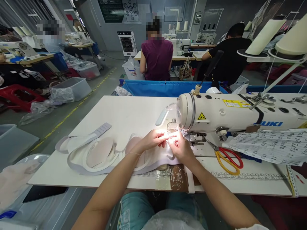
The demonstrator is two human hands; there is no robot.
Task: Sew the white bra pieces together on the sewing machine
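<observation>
A pale bra (pixel 99 153) with light beige cups and a lavender band lies across the white table, its hook-and-eye end (pixel 102 128) stretched out to the left. At the sewing machine (pixel 211 111), my left hand (pixel 155 139) pinches the bra's edge just left of the needle area. Close beside it, my right hand (pixel 179 146) is closed on the same piece, fingertips nearly meeting the left ones. The machine lamp's glare washes out the fingertips and the cloth between them. Scissors (pixel 227 159) with red and yellow handles lie right of my right hand.
A printed cloth (pixel 268 145) lies under the machine arm at right. Thread cones (pixel 265 36) stand above it. A measuring tape (pixel 292 180) hangs near the table's front edge. Plastic bins (pixel 72 88) stand on the floor at left. Other people sit at machines farther back.
</observation>
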